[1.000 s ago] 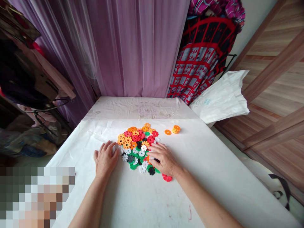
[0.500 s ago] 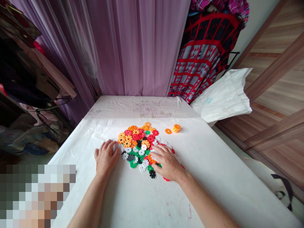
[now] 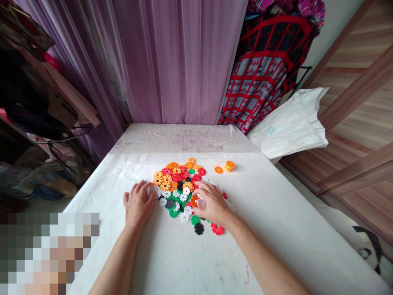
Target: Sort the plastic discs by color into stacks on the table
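Note:
A heap of flat plastic snowflake-shaped interlocking discs [image 3: 175, 188] in orange, red, green, white and black lies on the white-covered table [image 3: 184, 258]. My left hand [image 3: 138, 203] rests palm down at the heap's left edge, with its fingertips against white discs. My right hand [image 3: 213, 205] lies spread over the heap's right side, fingers on an orange disc [image 3: 194, 200] and white discs. A red disc [image 3: 217, 229] and a black disc [image 3: 199, 228] lie just beyond the heap near my right wrist. Discs under my right palm are hidden.
Past the heap sit a small orange stack [image 3: 229, 166] and a lone orange disc [image 3: 218, 169]. A white plastic bag [image 3: 288, 125] lies at the far right corner, below a red-and-black patterned cloth [image 3: 264, 73]. A lilac curtain [image 3: 178, 61] hangs behind the table.
Discs have spread rightward under my right hand, with white and red ones now showing beyond it. My left hand has stayed in place, and the view has shifted slightly.

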`<control>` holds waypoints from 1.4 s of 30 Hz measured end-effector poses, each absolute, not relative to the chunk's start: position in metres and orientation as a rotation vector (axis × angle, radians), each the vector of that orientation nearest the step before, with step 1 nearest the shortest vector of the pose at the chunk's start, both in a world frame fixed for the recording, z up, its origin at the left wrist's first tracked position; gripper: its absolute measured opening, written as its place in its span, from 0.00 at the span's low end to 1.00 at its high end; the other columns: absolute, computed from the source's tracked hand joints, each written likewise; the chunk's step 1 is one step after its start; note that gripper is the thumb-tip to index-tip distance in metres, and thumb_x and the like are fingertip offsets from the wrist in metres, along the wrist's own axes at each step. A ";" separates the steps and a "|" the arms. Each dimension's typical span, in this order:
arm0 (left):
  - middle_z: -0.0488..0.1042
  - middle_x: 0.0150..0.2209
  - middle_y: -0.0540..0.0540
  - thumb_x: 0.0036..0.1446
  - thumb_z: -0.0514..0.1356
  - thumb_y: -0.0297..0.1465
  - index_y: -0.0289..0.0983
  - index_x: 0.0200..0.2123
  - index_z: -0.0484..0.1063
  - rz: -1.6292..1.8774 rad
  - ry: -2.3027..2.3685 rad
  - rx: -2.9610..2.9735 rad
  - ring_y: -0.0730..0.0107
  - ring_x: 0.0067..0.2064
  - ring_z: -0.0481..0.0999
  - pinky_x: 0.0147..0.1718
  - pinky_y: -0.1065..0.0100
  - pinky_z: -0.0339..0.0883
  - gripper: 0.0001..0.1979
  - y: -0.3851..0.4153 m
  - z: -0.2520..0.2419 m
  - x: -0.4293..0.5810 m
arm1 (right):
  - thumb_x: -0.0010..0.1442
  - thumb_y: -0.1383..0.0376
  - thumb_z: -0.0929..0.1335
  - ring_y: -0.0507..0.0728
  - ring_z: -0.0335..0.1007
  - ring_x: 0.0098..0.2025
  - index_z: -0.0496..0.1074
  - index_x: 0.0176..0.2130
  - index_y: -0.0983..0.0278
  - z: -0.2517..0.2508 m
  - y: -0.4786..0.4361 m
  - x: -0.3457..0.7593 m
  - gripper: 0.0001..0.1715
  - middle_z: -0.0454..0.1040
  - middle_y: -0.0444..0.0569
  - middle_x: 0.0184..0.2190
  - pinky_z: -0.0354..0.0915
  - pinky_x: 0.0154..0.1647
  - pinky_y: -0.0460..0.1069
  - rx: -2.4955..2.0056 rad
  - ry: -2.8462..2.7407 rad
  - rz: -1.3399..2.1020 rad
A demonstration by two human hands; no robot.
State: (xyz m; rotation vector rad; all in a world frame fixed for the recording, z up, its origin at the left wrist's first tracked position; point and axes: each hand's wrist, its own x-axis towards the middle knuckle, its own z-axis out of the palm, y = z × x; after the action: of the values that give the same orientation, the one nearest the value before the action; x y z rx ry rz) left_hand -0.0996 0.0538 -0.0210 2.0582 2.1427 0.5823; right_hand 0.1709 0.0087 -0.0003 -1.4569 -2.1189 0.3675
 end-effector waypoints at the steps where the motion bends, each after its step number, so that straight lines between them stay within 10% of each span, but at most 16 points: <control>1: 0.67 0.64 0.41 0.65 0.49 0.39 0.43 0.55 0.72 0.583 2.140 2.057 0.52 0.66 0.61 0.63 0.41 0.50 0.20 0.054 -0.021 -0.100 | 0.50 0.64 0.73 0.63 0.62 0.62 0.74 0.45 0.59 0.000 0.011 0.171 0.20 0.69 0.53 0.59 0.57 0.62 0.60 -1.418 -2.032 0.384; 8: 0.67 0.64 0.41 0.65 0.50 0.39 0.42 0.55 0.72 0.577 2.138 2.058 0.51 0.66 0.61 0.62 0.40 0.51 0.20 0.055 -0.020 -0.100 | 0.56 0.56 0.70 0.57 0.74 0.42 0.72 0.48 0.59 -0.001 0.053 0.208 0.21 0.78 0.49 0.45 0.69 0.43 0.51 -1.628 -1.541 0.470; 16: 0.67 0.64 0.41 0.65 0.49 0.39 0.43 0.55 0.72 0.567 2.147 2.061 0.51 0.66 0.61 0.62 0.40 0.51 0.20 0.055 -0.021 -0.101 | 0.64 0.58 0.66 0.61 0.75 0.44 0.68 0.58 0.62 0.001 0.087 0.232 0.24 0.79 0.55 0.44 0.66 0.40 0.50 -2.418 -1.657 -0.068; 42: 0.67 0.64 0.41 0.65 0.49 0.39 0.43 0.54 0.73 0.581 2.147 2.060 0.50 0.66 0.62 0.62 0.40 0.52 0.20 0.056 -0.021 -0.101 | 0.67 0.62 0.60 0.57 0.71 0.47 0.76 0.54 0.57 -0.016 0.065 0.234 0.22 0.74 0.52 0.51 0.65 0.47 0.48 -2.300 -1.743 -0.040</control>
State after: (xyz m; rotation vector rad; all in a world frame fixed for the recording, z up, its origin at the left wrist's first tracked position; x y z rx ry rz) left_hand -0.1010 0.0556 -0.0213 2.0599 2.1471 0.5812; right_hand 0.2337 0.0650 -0.0157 -2.3004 -1.7434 -0.0396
